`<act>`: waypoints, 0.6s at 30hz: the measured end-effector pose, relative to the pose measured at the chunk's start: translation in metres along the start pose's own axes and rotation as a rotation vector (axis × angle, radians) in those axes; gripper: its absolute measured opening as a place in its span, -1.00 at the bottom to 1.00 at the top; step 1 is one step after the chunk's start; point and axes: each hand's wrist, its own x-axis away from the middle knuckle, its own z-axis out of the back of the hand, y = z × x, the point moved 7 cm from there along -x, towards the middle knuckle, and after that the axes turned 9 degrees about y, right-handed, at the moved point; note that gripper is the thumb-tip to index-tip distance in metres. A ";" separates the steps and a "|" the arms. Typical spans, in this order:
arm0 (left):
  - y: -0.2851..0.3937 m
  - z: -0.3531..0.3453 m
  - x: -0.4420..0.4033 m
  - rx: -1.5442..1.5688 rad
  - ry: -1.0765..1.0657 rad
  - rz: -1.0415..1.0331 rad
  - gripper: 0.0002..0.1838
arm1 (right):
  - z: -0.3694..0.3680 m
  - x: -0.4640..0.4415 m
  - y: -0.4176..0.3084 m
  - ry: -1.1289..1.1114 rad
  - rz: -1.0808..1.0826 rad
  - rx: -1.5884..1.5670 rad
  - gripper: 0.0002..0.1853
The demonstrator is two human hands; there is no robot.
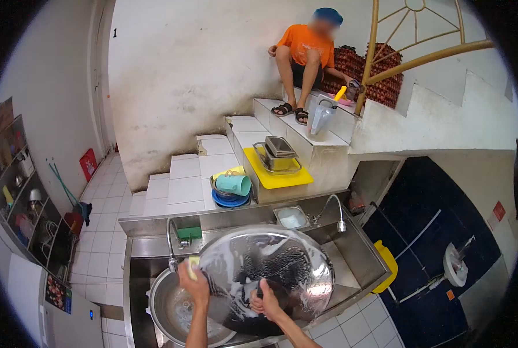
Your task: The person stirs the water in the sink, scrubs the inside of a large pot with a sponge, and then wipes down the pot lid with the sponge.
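Note:
A large shiny metal lid [236, 249], streaked with white suds, is tilted over the double sink. My right hand [269, 301] is closed around a dark handle near the middle of the lid. My left hand [195, 283] pinches a pale yellow sponge [193, 267] by the lid's left edge. Below my left hand, a wide metal pot [154, 293] with cloudy, sudsy water sits in the left basin. The left faucet [171, 246] reaches over the pot. Part of the pot is hidden behind the lid and my arms.
Behind the sink [149, 248], tiled steps hold a teal mug [233, 184] on blue bowls and metal trays [280, 153] on a yellow board [265, 177]. A right faucet [340, 223] stands near a small steel container [292, 217]. A person in orange [306, 46] sits higher up.

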 end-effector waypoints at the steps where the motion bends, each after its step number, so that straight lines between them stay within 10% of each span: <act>1: 0.016 -0.010 -0.015 0.019 -0.091 -0.029 -0.77 | 0.001 0.000 0.008 0.044 -0.039 0.053 -0.31; 13: -0.026 0.012 0.017 -0.118 -0.004 0.072 -0.74 | -0.007 -0.014 0.016 -0.029 0.032 -0.008 -0.29; 18: 0.044 -0.048 -0.042 0.128 -0.237 -0.084 -0.69 | -0.014 -0.022 0.033 0.244 0.407 0.753 -0.34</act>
